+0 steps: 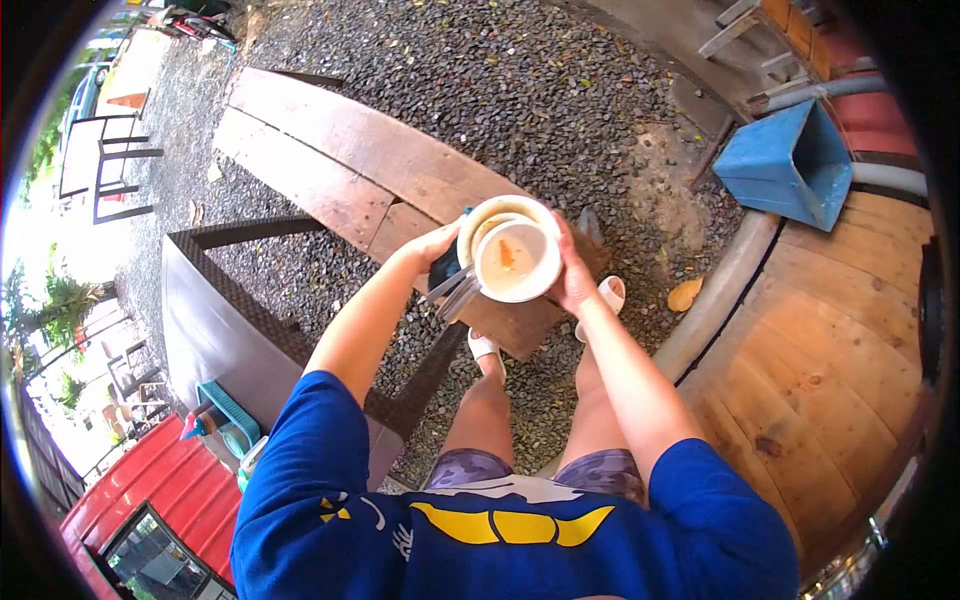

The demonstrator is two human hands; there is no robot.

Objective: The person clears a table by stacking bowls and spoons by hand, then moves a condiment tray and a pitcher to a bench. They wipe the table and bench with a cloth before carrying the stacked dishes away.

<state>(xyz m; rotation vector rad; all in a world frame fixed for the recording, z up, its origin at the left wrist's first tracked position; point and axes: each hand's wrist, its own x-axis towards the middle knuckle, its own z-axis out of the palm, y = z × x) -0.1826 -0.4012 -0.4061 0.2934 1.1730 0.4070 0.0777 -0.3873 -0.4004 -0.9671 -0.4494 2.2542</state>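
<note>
In front of me I hold a stack of bowls. A white bowl (pixel 553 278) with cloudy, pale liquid and an orange bit in it sits inside a larger cream bowl (pixel 500 203). Metal utensils (pixel 458 292), apparently spoon handles, stick out at the stack's lower left. My left hand (pixel 438 243) grips the left side of the stack, its fingers partly hidden behind it. Against the right side, my right hand (pixel 572 275) is wrapped round the bowls. Beneath my left hand shows a dark object (pixel 443 268) that I cannot make out.
A long wooden bench (pixel 330 160) runs from beneath the bowls to the upper left over gravel (pixel 480 80). To the left stands a grey table (pixel 215 320) with a teal basket (pixel 228 415). At right are a wooden tabletop (pixel 800 390) and a blue bin (pixel 770 165).
</note>
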